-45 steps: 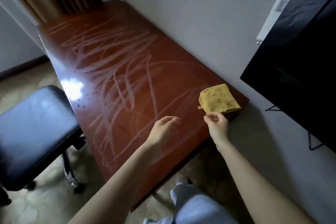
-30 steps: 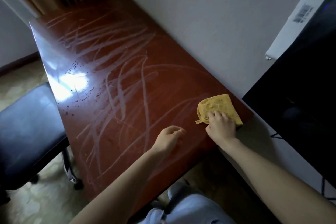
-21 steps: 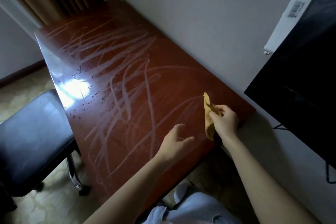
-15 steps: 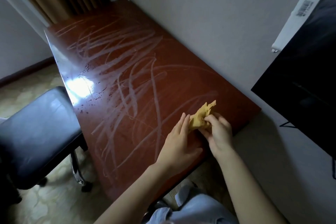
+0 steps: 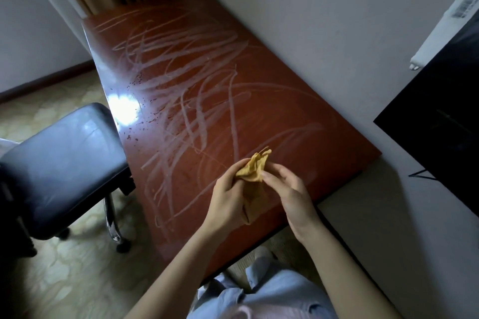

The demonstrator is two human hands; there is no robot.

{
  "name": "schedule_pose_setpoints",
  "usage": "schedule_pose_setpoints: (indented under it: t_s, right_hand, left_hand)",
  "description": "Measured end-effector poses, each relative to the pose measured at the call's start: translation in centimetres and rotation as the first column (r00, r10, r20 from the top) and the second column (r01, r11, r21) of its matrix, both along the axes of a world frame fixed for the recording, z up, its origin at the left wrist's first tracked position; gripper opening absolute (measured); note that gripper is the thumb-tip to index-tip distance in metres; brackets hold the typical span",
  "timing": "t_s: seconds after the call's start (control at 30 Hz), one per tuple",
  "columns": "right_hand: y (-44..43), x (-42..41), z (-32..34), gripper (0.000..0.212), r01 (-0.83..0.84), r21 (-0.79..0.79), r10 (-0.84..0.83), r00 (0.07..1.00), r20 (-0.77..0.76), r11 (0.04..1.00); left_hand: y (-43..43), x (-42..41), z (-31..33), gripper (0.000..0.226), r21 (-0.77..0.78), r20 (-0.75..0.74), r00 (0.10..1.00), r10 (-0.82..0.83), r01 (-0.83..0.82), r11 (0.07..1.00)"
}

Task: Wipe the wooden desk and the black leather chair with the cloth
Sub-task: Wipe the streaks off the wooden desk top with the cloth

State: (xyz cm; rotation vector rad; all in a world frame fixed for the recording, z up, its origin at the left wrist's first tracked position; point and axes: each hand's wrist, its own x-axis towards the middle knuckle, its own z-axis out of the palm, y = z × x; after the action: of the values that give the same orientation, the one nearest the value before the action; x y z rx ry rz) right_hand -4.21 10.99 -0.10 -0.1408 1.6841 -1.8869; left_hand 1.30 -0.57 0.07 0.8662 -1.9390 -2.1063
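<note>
The cloth (image 5: 255, 167), which a moment ago lay flat on the near right corner of the counter (image 5: 285, 111), is now off the wood and bunched into a crumpled peak between both hands, held just above the near edge; the right hand (image 5: 290, 191) lifted it, and the left hand (image 5: 228, 194), which had been hovering with nothing in it, has come across to join; the fingers (image 5: 281, 173) of the right hand pinch the cloth's right side, while those of the left are curled round its left side and the part hanging below. This looks like a pause to refold or turn the cloth to a fresh face, not a wiping stroke, since nothing touches the surface now. The counter carries pale smeared streaks (image 5: 186, 77) from its far end to its near end, with dark specks (image 5: 134, 122) by the bright glare at its left edge, so in my judgement it has had one pass and may need another; the black leather chair (image 5: 64, 158) stands just beside the counter's left edge, and whether it has been wiped I cannot tell; it probably remains to be done.
</note>
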Motion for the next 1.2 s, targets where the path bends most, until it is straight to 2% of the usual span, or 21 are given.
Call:
schedule_pose_setpoints:
  t_s: [0.07, 0.13, 0.2, 0.27, 0.33, 0.47, 0.57, 0.63, 0.73, 0.8, 0.87, 0.93, 1.0, 1.07, 1.13, 1.2]
  right_hand:
    - [0.6, 0.1, -0.7, 0.040, -0.068, 0.133, 0.089, 0.984, -0.155, 0.989]
    - [1.1, 0.0, -1.2, 0.064, -0.111, 0.249, 0.175, 0.952, -0.252, 0.962]
    - [1.1, 0.0, -1.5, 0.078, -0.175, 0.270, 0.251, 0.927, -0.278, 0.947]
    - [0.9, 0.0, -1.8, 0.085, -0.236, 0.297, 0.319, 0.907, -0.275, 0.925]
    - [0.6, 0.0, -2.1, 0.086, -0.264, 0.333, 0.361, 0.892, -0.274, 0.905]
    - [0.8, 0.2, -2.8, 0.094, -0.371, 0.335, 0.437, 0.888, -0.145, 0.866]
    - [1.4, 0.4, -3.5, 0.086, -0.444, 0.154, 0.454, 0.891, -0.030, 0.883]
    - [1.8, 0.8, -3.8, 0.078, -0.434, 0.049, 0.433, 0.901, 0.038, 0.900]
    - [2.4, 0.8, -4.3, 0.071, -0.320, -0.095, 0.332, 0.926, 0.181, 0.943]
    - [3.1, 0.1, -4.8, 0.064, -0.153, -0.191, 0.209, 0.924, 0.320, 0.970]
    - [3.9, -1.1, -4.9, 0.054, -0.015, -0.194, 0.096, 0.902, 0.420, 0.981]
    - [4.7, -2.6, -4.7, 0.045, 0.073, -0.102, -0.021, 0.899, 0.438, 0.992]
    - [5.5, -4.7, -4.5, 0.038, 0.175, 0.094, -0.196, 0.930, 0.311, 0.980]
    - [6.3, -6.8, -4.3, 0.038, 0.275, 0.285, -0.302, 0.952, 0.053, 0.918]
    - [7.2, -8.7, -4.4, 0.042, 0.345, 0.462, -0.249, 0.934, -0.258, 0.817]
    - [8.0, -10.1, -5.2, 0.046, 0.392, 0.649, -0.036, 0.871, -0.490, 0.652]
  left_hand:
    - [-0.2, 0.1, 0.4, 0.039, 0.243, -0.003, 0.999, 0.052, -0.049, 0.969]
    - [-0.5, 0.1, 0.8, 0.036, 0.464, 0.005, 0.995, 0.098, -0.090, 0.881]
    - [-0.8, -0.1, 0.9, 0.033, 0.618, 0.097, 0.988, 0.123, -0.157, 0.771]
    - [-0.9, -0.2, 0.7, 0.038, 0.708, 0.188, 0.979, 0.079, -0.191, 0.679]
    - [-0.8, -0.2, 0.4, 0.043, 0.721, 0.224, 0.974, 0.043, -0.195, 0.665]
    - [-0.5, 0.1, 0.1, 0.047, 0.642, 0.230, 0.968, -0.101, -0.073, 0.763]
    - [0.0, -0.2, 0.9, 0.049, 0.615, 0.230, 0.951, -0.206, 0.023, 0.788]
    - [0.6, -0.7, 1.6, 0.044, 0.620, 0.233, 0.943, -0.236, 0.043, 0.783]
    - [1.6, -1.7, 2.5, 0.039, 0.659, 0.247, 0.932, -0.264, 0.038, 0.751]
    - [2.2, -2.6, 2.9, 0.040, 0.683, 0.235, 0.936, -0.261, 0.031, 0.729]
    - [2.8, -3.3, 3.2, 0.047, 0.692, 0.215, 0.941, -0.261, 0.042, 0.721]
    - [3.2, -3.9, 3.1, 0.051, 0.675, 0.209, 0.944, -0.257, 0.051, 0.736]
    - [3.3, -4.2, 2.6, 0.050, 0.629, 0.211, 0.948, -0.239, 0.056, 0.775]
    - [3.0, -3.8, 1.9, 0.045, 0.579, 0.223, 0.948, -0.226, 0.058, 0.813]
    - [2.5, -2.9, 1.1, 0.037, 0.539, 0.228, 0.949, -0.217, 0.062, 0.840]
    - [2.1, -1.8, 0.5, 0.031, 0.495, 0.235, 0.953, -0.193, 0.053, 0.867]
